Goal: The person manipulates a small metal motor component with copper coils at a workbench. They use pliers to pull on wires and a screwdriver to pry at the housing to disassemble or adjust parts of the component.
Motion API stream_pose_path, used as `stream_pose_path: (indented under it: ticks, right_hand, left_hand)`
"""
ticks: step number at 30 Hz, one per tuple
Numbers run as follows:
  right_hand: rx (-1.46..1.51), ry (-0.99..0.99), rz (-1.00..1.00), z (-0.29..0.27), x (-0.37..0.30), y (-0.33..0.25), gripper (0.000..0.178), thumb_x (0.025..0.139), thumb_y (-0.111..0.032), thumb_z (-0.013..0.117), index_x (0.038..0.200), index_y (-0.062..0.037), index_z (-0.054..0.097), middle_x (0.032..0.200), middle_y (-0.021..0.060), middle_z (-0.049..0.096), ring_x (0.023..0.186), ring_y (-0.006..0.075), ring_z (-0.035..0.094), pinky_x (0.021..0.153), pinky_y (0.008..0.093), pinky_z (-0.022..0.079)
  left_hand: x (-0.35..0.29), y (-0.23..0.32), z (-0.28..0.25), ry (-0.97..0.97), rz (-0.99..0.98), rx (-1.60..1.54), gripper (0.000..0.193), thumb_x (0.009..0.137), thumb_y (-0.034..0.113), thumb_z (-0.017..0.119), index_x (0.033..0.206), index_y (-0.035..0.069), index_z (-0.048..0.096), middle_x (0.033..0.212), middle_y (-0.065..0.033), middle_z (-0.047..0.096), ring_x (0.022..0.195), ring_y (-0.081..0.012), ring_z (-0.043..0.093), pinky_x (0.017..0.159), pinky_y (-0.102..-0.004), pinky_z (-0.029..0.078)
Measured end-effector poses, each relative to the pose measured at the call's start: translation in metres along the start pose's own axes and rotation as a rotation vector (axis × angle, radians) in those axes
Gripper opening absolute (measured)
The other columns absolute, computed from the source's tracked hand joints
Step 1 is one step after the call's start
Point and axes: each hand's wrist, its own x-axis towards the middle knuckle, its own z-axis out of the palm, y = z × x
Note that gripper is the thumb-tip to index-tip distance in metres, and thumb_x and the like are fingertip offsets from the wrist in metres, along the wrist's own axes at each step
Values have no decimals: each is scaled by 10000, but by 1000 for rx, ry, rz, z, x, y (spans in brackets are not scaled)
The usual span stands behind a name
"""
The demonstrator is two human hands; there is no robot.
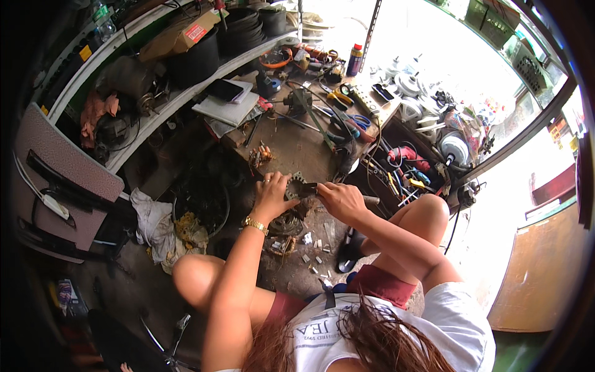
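Observation:
At the near edge of the workbench (297,146), my left hand (273,193) is closed on a grey, toothed metal ring that looks like a motor stator core (296,180). My right hand (344,202) grips a tool with a dark flat end (308,188), which meets the ring. A greyish rod-like handle (372,200) sticks out on the other side of that fist. Just beyond my left hand lies a small bundle of copper wire (263,155). Beneath my hands, more wound wire (285,243) rests on the floor, partly hidden.
Blue-handled scissors (359,120), pliers (341,97) and a power strip (365,99) crowd the bench's right side. A phone (224,90) lies on papers at left. Right of the bench, a tool box holds a red power tool (409,158). White scraps (315,270) litter the floor near a cloth (153,223).

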Motion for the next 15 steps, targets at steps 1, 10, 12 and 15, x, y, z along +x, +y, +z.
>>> stream_pose_path:
  ticks: [1,10,12,15]
  right_hand:
    - [9,11,-8,-4,4,-2,158,895,-249,589,974,-115,562,789,65,623,689,279,660,533,397,495]
    - [97,99,93,5,-7,29,177,898,-246,590,989,-96,567,855,91,632,738,313,648,574,422,498]
    - [58,-56,139,5,-7,24,195,888,-237,605,1012,-88,584,889,97,651,770,326,645,612,427,506]
    - [115,-6,158,-4,0,20,202,879,-226,618,1018,-84,584,885,104,655,764,335,644,623,432,510]
  left_hand:
    - [-1,-2,0,-7,-11,15,751,683,408,809,1306,101,521,1189,-66,510,1188,-283,438,922,-473,373]
    - [4,3,0,-30,-32,0,745,706,429,790,1321,115,512,1211,-57,499,1213,-282,421,941,-476,372]
    - [1,3,1,-44,-34,-6,750,707,434,787,1326,114,509,1210,-58,499,1216,-283,416,944,-476,369]
    - [3,1,0,-42,-38,-9,753,708,434,786,1329,112,506,1209,-59,499,1217,-285,414,948,-477,365]
